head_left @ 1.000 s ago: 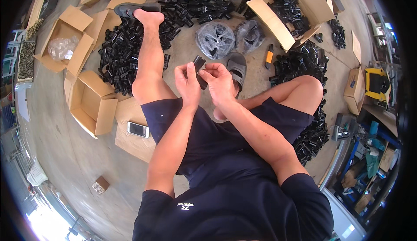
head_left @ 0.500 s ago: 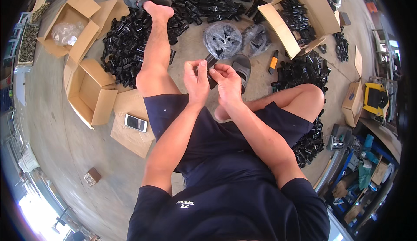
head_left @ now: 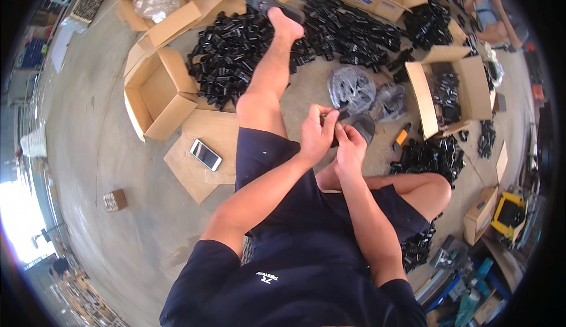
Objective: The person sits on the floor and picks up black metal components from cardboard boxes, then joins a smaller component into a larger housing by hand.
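Between my two hands, over the gap between my legs, is a small black plastic part (head_left: 340,115), mostly hidden by the fingers. My left hand (head_left: 319,134) is closed on it, thumb on top. The closed fingers of my right hand (head_left: 351,144) pinch at its near end, almost touching the left thumb. Just beyond lie a clear plastic bag of black parts (head_left: 352,89) and a second, smaller bag (head_left: 389,102). A large heap of black plastic parts (head_left: 227,56) is by my outstretched left foot, and another heap (head_left: 433,159) beside my bent right knee.
An open cardboard box (head_left: 474,88) with black parts stands at the right, an orange-and-black tool (head_left: 402,136) near it. At the left are an open box (head_left: 159,91), one with clear plastic (head_left: 186,9), and a phone (head_left: 206,154) on flat cardboard. Another person (head_left: 492,15) is at far right.
The view has swung, so the scene sits farther right and lower at the left, and another person shows at the far right. Both hands stay together at the black part.
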`<state>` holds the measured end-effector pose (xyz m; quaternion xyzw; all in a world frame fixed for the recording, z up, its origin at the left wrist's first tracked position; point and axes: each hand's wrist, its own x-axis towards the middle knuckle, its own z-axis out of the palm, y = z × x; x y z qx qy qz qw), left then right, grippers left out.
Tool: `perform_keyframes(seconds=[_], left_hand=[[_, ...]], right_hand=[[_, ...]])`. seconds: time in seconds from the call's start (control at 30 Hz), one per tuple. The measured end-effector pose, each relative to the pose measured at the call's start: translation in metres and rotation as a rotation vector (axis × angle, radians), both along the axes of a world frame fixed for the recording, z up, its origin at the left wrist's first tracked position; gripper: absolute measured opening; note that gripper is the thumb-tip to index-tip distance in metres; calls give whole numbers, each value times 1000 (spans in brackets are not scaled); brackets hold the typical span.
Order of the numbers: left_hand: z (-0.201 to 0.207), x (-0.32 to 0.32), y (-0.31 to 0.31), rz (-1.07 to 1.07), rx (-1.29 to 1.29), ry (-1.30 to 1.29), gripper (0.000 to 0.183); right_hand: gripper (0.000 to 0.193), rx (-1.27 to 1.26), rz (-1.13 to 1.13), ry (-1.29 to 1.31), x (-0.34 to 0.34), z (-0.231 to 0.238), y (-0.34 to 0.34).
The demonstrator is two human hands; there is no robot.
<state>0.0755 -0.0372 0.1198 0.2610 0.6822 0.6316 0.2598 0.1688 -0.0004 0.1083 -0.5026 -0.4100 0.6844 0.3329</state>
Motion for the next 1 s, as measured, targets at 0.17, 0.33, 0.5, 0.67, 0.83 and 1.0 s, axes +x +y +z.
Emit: perform_keyframes(seconds=[0.17,0.33,0.5,0.67,0.83,1.0], left_hand=[[-8,-2,-3,27,32,58,23],[0,-2,-6,16,17,142,26],[1,-3,-7,44,12,45,30],[-7,0,-5,18,25,30,25],[-4,2,-9,-9,27,-101,30],[5,1,-4,-7,17,-45,27]], right_hand=[[21,272,102,-215,6,-7,4],[20,203,164,-158,9,-3,7],[18,364,213,-178,14,-21,14],[12,-12,205,29,15,-4,17],[11,-25,173,93,14,-8,9],[12,35,161,105,18,-15,10]])
